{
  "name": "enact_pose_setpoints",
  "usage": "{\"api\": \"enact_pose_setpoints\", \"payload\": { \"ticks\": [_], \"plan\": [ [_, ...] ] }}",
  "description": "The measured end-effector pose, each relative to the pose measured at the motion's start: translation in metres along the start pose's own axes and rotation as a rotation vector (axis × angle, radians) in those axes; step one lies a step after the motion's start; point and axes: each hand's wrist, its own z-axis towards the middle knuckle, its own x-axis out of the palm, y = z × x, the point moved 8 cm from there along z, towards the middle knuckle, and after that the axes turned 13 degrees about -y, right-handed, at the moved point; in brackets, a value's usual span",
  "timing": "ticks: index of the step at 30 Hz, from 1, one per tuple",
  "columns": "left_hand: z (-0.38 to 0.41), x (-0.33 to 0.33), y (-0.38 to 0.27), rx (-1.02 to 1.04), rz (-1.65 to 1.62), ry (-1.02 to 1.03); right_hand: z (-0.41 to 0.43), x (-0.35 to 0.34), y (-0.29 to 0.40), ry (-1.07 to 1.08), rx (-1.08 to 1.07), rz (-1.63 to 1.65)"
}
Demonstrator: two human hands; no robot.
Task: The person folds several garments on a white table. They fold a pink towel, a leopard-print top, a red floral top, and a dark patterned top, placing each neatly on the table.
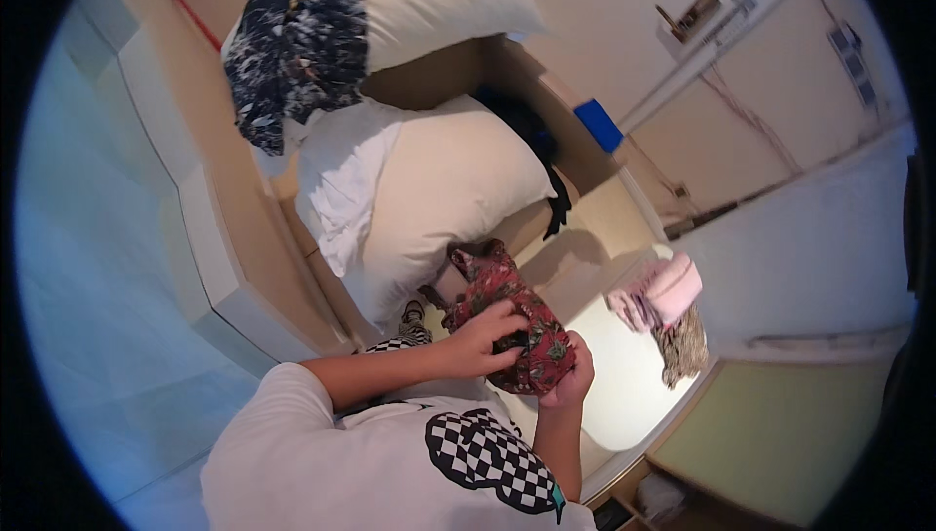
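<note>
In front of my shirt I hold a bunched red floral cloth (553,344) with dark green leaf shapes. My left hand (488,341) lies across its near side, fingers bent and pressed into a dark fold. My right hand (574,379) grips the lower right end, thumb up along the edge; its other fingers are partly hidden by the fabric. The cloth's far end reaches the lower edge of a cream pillow (453,165). White fabric (344,194) covers that pillow's left end.
Beyond, another cream pillow (446,1) is partly covered by a black-and-white patterned cloth (296,48). Brown panels (585,158) stand behind the pillows. At right, a folded pink cloth (673,290) and a brown patterned cloth (684,344) lie by a pale, brightly lit surface (629,399).
</note>
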Motion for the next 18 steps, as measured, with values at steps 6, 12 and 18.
{"api": "enact_pose_setpoints", "payload": {
  "ticks": [6,12,18],
  "plan": [
    [-0.013,0.063,-0.027,0.14,0.328,-0.334,-0.075,-0.041,0.074,0.32,-0.051,0.092],
    [-0.029,0.177,-0.002,-0.199,-0.155,0.267,-0.112,-0.125,0.12,0.345,-0.092,0.239],
    [-0.064,0.252,-0.007,-0.564,-0.505,0.349,-0.136,-0.215,0.171,0.166,-0.212,0.294]
  ]
}}
